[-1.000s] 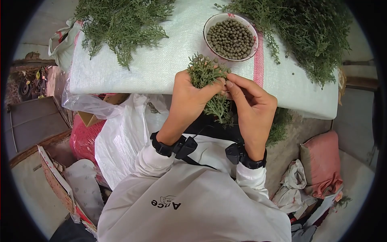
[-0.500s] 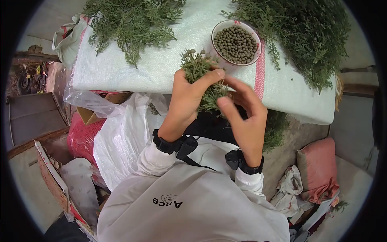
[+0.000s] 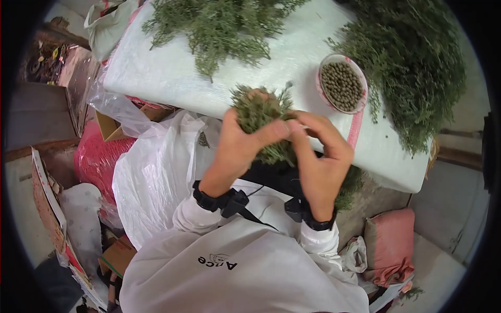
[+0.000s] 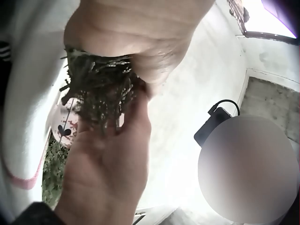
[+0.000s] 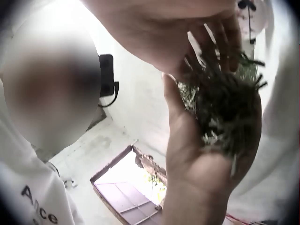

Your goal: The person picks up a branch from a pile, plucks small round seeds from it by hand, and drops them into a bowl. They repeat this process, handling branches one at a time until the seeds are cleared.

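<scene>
In the head view the left hand [image 3: 237, 143] grips a bunch of green sprigs [image 3: 255, 112], its thumb laid across them. The right hand [image 3: 324, 156] meets it at the bunch's right side, thumb and index fingertips pinched together at the sprigs; what lies between them is too small to tell. From the left wrist view, cut stems [image 4: 101, 89] stick out between the two hands. The right wrist view shows the same bunch [image 5: 229, 108] in the left hand's palm [image 5: 201, 168]. A bowl of round green-brown berries [image 3: 342, 86] stands beyond the right hand.
A white woven sack surface [image 3: 156, 68] with a red stripe bears one pile of green branches [image 3: 219, 26] at the back and a larger, darker pile [image 3: 412, 68] at the right. Clear and white plastic [image 3: 156, 167] hangs at the left. A pink cushion [image 3: 391, 240] lies lower right.
The head view has shifted, so the bowl and sack surface appear further right and lower. The right hand's thumb and index, apart half a second ago, are together at the bunch again.
</scene>
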Demonstrator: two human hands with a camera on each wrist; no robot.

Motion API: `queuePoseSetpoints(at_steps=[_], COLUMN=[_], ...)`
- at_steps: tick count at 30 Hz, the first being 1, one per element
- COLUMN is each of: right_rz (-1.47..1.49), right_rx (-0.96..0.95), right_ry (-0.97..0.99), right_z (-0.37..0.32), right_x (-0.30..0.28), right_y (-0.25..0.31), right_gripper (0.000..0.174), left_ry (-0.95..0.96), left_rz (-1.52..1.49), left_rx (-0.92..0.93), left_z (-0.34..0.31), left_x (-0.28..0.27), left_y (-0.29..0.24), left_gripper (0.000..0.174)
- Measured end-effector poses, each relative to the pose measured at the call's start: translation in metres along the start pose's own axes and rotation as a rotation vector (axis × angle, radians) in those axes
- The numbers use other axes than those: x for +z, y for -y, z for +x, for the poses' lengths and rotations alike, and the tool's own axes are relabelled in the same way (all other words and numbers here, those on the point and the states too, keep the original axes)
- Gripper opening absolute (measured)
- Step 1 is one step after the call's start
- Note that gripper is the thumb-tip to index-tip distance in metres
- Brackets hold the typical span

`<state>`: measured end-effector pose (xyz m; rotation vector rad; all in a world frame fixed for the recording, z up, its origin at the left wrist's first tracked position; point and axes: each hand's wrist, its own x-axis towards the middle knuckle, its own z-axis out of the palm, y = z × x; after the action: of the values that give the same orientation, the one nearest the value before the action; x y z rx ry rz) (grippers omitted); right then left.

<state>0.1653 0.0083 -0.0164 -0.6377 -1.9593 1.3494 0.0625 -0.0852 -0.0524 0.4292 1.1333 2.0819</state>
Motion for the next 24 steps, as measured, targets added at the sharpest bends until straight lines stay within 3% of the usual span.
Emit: queuePoseSetpoints(at_steps=[1,2,5,7,10,13,16,19,20,23,24], right_rz=[-0.101,-0.100,-0.404,-0.306,-0.117,-0.541,-0.743,-0.818,-0.795,-0.755,-0.742], right_rx=[-0.151,-0.158,-0.465,-0.459,-0.427,-0.217,-0.310,-0.339,-0.331,-0.282,-0.233], right_ry=[0.058,0.068,0.188,0.272,0.420,0.096,0.125,0.145,0.146,0.206,0.250], right_z=[0.003,0.006,0.018,0.036,0.063,0.088,0.104,0.106,0.107,0.106,0.105], right_x=[0.009,0.018,0.040,0.048,0.060,0.068,0.074,0.076,0.077,0.073,0.068], right_y=[0.000,0.002,0.008,0.004,0.003,0.015,-0.012,-0.019,-0.018,-0.014,-0.011], right_gripper=[0.021,0.021,0.025,0.024,0.022,0.018,0.019,0.022,0.025,0.030,0.031], left_ry=[-0.053,-0.105,-0.220,-0.346,-0.305,-0.243,-0.208,-0.094,-0.094,-0.057,-0.055], left_rz=[-0.067,-0.136,-0.223,-0.239,-0.195,-0.152,-0.088,0.363,0.365,0.372,0.370], left_rx=[0.019,0.037,0.047,-0.001,-0.009,0.037,0.119,0.396,0.397,0.032,0.035], left_z=[-0.002,-0.003,-0.002,-0.002,-0.001,0.004,0.009,0.022,0.026,0.034,0.037], left_x=[0.002,0.004,-0.010,-0.027,-0.037,-0.037,-0.037,-0.035,-0.036,-0.036,-0.038], left_y=[0.000,0.001,-0.009,-0.020,-0.042,-0.043,-0.035,-0.033,-0.035,-0.042,-0.039], left_gripper=[0.009,0.009,0.010,0.011,0.012,0.016,0.020,0.033,0.033,0.044,0.044])
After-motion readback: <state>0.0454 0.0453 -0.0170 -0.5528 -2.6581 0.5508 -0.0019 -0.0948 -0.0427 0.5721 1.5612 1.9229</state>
